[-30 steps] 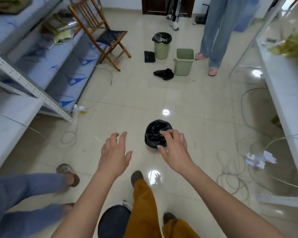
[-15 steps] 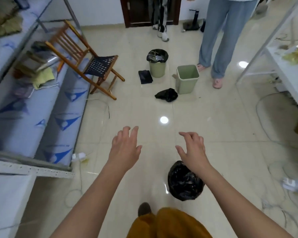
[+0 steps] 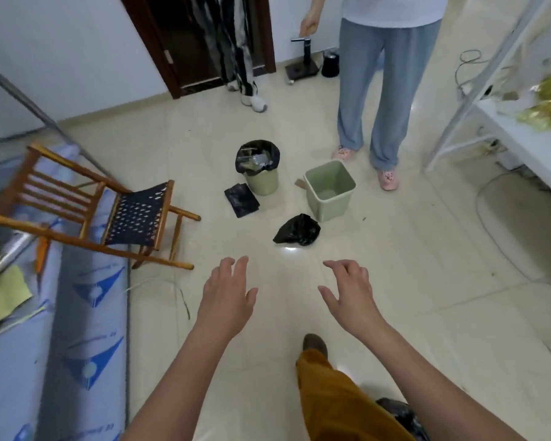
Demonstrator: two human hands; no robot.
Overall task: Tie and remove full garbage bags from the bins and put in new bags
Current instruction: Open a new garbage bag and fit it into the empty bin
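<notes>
Your left hand (image 3: 226, 300) and right hand (image 3: 352, 296) hover side by side above the tiled floor (image 3: 427, 281), both empty with fingers spread and loosely bent. Farther off stand a round bin (image 3: 263, 181), lined with a black bag holding rubbish, and to its right a square bin (image 3: 330, 192) with no liner; a folded black bag (image 3: 241, 199) lies just left of the round bin, and a crumpled black bag (image 3: 296, 230) lies just near of the square bin. A wooden chair (image 3: 109, 211) stands at the left, and a tied bag (image 3: 401, 412) shows partly behind your leg at the near edge.

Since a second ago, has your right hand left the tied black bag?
Yes. The right hand is empty over bare tile, nearer the square bin; the tied black bag lies behind by the feet.
</notes>
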